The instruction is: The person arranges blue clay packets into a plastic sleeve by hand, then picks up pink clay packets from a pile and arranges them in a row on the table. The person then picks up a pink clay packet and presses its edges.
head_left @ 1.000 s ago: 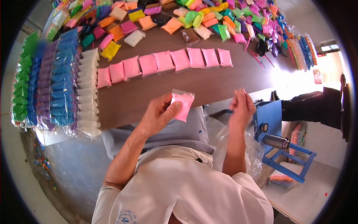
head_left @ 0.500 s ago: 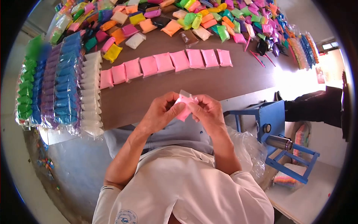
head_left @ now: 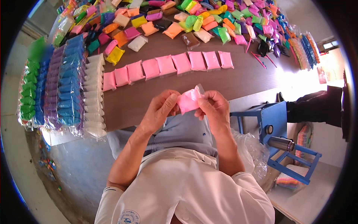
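Note:
A small pink packet [head_left: 188, 101] in clear wrap is held up in front of my lap, near the table's front edge. My right hand [head_left: 214, 111] pinches its right side between thumb and fingers, with a clear wrapper flap standing up at the top right. At the packet's left edge, my left hand [head_left: 163, 111] is closed, thumb against fingers; its fingertips are partly hidden. Beyond both hands, a row of similar pink packets [head_left: 165, 65] lies side by side on the brown table [head_left: 149, 98].
Strips of white packets [head_left: 94, 95] and blue packets [head_left: 69, 82] stand at the left. A heap of mixed coloured packets [head_left: 197, 22] covers the far side. Right of me is a blue stool [head_left: 264, 117] with a steel flask [head_left: 280, 143]; a person's dark-clothed leg [head_left: 317, 108] is beyond.
The pink packet has turned and tilted, now showing more of its broad face. My hands have moved slightly apart, the left hand's grip shifting to the packet's left edge.

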A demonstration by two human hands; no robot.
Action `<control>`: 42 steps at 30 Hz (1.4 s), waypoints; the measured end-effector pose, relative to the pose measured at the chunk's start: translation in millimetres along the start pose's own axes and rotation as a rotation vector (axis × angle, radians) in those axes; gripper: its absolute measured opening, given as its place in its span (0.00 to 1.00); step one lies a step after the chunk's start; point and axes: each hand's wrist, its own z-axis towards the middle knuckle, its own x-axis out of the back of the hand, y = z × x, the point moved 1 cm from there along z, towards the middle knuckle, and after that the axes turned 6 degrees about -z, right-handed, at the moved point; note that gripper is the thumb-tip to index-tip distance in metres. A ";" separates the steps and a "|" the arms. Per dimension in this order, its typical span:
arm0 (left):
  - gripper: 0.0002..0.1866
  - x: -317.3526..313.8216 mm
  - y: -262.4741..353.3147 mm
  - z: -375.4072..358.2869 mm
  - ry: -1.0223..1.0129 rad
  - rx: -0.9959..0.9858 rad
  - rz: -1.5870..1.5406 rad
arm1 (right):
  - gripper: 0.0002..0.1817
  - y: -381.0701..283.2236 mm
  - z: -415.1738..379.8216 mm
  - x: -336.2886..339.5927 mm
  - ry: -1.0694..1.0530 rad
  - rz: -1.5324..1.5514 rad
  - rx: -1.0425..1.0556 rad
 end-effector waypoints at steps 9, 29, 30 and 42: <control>0.20 2.9 -5.8 0.5 -0.061 -0.021 0.153 | 0.09 1.6 11.9 -17.9 -0.026 0.025 0.197; 0.17 0.1 -3.4 0.8 -0.019 -0.012 0.173 | 0.10 3.3 31.6 13.0 -0.271 -0.394 0.201; 0.17 -0.2 -3.2 1.0 -0.012 -0.010 0.178 | 0.10 0.9 30.8 11.5 -0.271 -0.393 0.202; 0.18 5.5 -7.7 0.3 -0.015 -0.021 -0.002 | 0.13 -3.4 24.7 14.4 -0.201 0.029 0.057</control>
